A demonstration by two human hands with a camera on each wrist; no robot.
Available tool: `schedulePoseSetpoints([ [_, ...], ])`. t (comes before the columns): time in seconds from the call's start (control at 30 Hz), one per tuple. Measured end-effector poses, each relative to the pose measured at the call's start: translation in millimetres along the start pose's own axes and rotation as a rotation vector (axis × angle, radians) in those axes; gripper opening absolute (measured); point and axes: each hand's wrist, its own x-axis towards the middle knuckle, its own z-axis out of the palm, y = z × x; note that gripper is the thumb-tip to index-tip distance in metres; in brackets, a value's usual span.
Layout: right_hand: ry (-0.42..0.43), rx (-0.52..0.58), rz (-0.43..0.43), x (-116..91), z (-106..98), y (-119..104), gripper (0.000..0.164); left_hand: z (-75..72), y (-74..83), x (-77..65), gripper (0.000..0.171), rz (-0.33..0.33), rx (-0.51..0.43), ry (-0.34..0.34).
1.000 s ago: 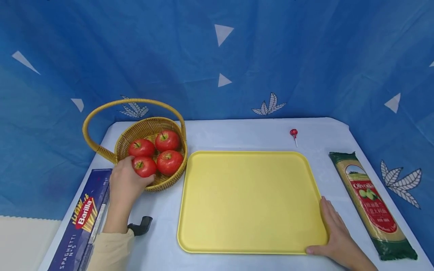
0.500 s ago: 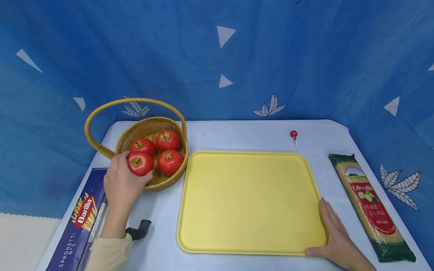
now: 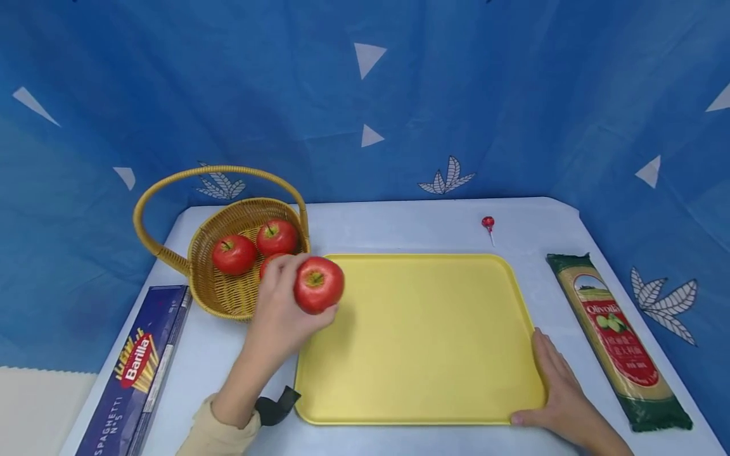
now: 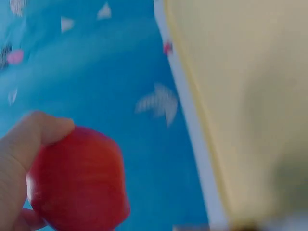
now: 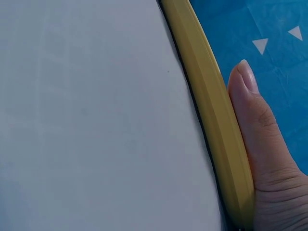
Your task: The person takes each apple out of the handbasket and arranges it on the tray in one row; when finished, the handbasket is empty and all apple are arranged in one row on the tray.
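My left hand (image 3: 279, 320) grips a red apple (image 3: 319, 288), thumb and fingers round its sides, and holds it above the left edge of the yellow tray (image 3: 422, 342). A shadow falls on the tray below. In the left wrist view the same apple (image 4: 79, 180) is blurred beside my thumb. Behind the hand stands a wicker basket (image 3: 212, 303) with a tall handle; it holds more red apples (image 3: 234, 254), one partly hidden by my fingers. My right hand (image 3: 561, 392) rests at the tray's near right corner, its thumb (image 5: 257, 120) touching the yellow rim.
A blue spaghetti box (image 3: 134, 367) lies along the table's left side. On the right lies a green-ended pasta packet (image 3: 618, 339). A red lollipop (image 3: 488, 223) lies beyond the tray. A black strap (image 3: 276, 405) shows by my left wrist.
My left hand has lifted the apple out of the basket and carried it right, over the tray's left edge. The right hand has stayed at the tray's corner.
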Motion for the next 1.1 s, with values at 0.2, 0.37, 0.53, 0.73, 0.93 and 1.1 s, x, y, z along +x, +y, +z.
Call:
schedulePoseSetpoints([
  [0.2, 0.012, -0.021, 0.015, 0.8, -1.1, -2.9, 0.148, 59.4, 38.4, -0.3, 0.083, 0.037, -0.082, -0.283],
  [0.37, 0.015, -0.040, 0.014, 2.0, -1.4, -4.7, 0.146, 110.4, 67.9, 7.5, 0.085, 0.134, -0.095, -0.462],
  [0.53, 0.013, -0.035, 0.022, 4.2, -0.5, -5.4, 0.146, 156.8, 94.4, 17.3, 0.087, 0.241, -0.033, -0.549],
  [0.73, 0.006, -0.016, 0.036, 3.9, -0.6, -7.7, 0.144, 200.7, 111.1, 28.4, 0.085, 0.291, 0.006, -0.552],
  [0.93, 0.007, -0.008, 0.047, 2.2, -1.1, -9.1, 0.144, 228.7, 125.3, 36.3, 0.081, 0.275, -0.008, -0.557],
  [1.1, 0.012, -0.007, 0.047, 0.8, -1.0, -7.6, 0.144, 243.9, 135.2, 39.8, 0.080, 0.253, -0.024, -0.561],
])
